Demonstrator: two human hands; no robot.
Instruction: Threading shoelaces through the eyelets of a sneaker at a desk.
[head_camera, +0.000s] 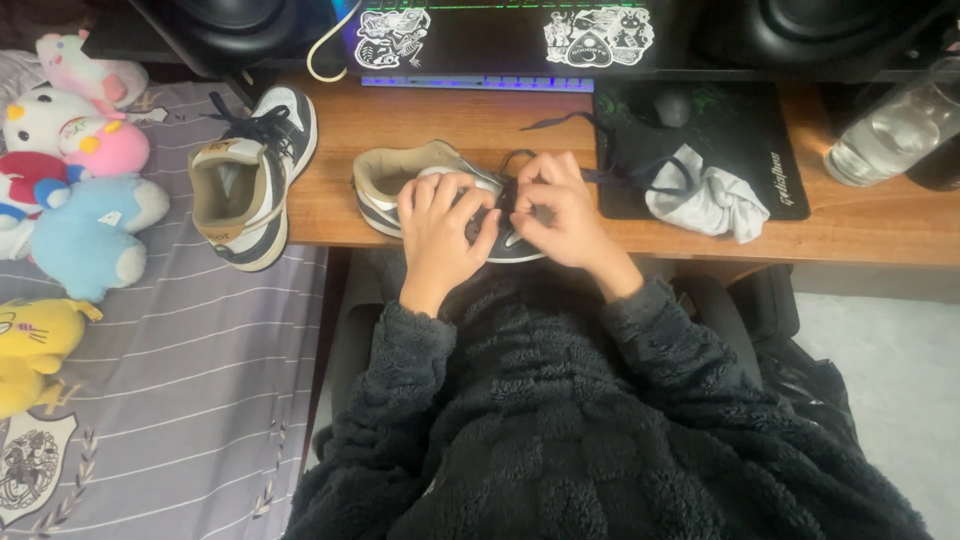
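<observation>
Dark fleecy sleeves (600, 420) lead to the sneaker (420, 185) at the tabletop (480, 125) edge. Left hand (440, 235) presses it; right hand (560, 215) apparently pinches its dark lace (610, 175). Lacing underway; next needs threading an eyelet.

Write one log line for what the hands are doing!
left hand: on sneaker | right hand: pinching dark lace | second sneaker: apart, left

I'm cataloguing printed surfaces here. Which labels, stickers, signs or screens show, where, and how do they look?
Left sticker: top centre on dark panel, white line art.
Right sticker: same panel, white, crowded drawings.
Mouse pad: desk right of the hands, black, white lettering at its edge.
Shoe tongue label: left sneaker, tan patch.
</observation>
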